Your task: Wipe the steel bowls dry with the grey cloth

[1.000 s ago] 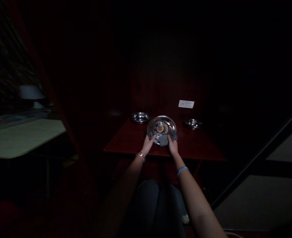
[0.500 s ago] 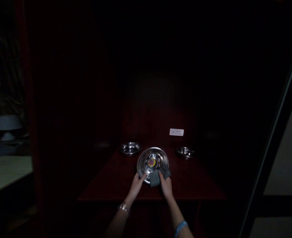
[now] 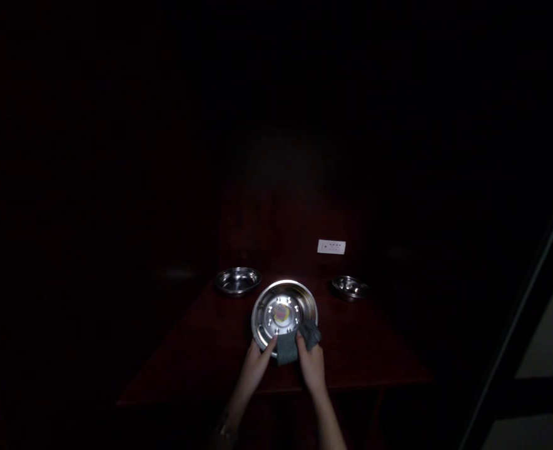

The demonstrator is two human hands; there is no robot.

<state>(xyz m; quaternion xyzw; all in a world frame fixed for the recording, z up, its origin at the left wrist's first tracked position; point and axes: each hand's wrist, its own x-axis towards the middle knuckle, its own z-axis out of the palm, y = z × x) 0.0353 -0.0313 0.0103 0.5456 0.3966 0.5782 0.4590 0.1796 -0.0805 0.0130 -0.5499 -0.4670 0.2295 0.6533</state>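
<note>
A shiny steel plate (image 3: 283, 309) with a yellow and red sticker at its centre is tilted up towards me above the dark red table (image 3: 201, 356). My left hand (image 3: 254, 369) grips the plate's near left rim, fingers closed on it. My right hand (image 3: 311, 365) presses a grey cloth (image 3: 295, 342) against the plate's near right rim, thumb on the cloth. The room is very dark.
Two smaller steel bowls stand on the table behind the plate, one at the left (image 3: 238, 280) and one at the right (image 3: 350, 287). A white socket panel (image 3: 331, 246) is on the dark back wall. A dark slanted frame (image 3: 530, 312) runs along the right.
The camera view has shifted and closed in, so the table sits lower in the picture. The plate is tilted a little more upright and catches more light. Both hands keep their hold.
</note>
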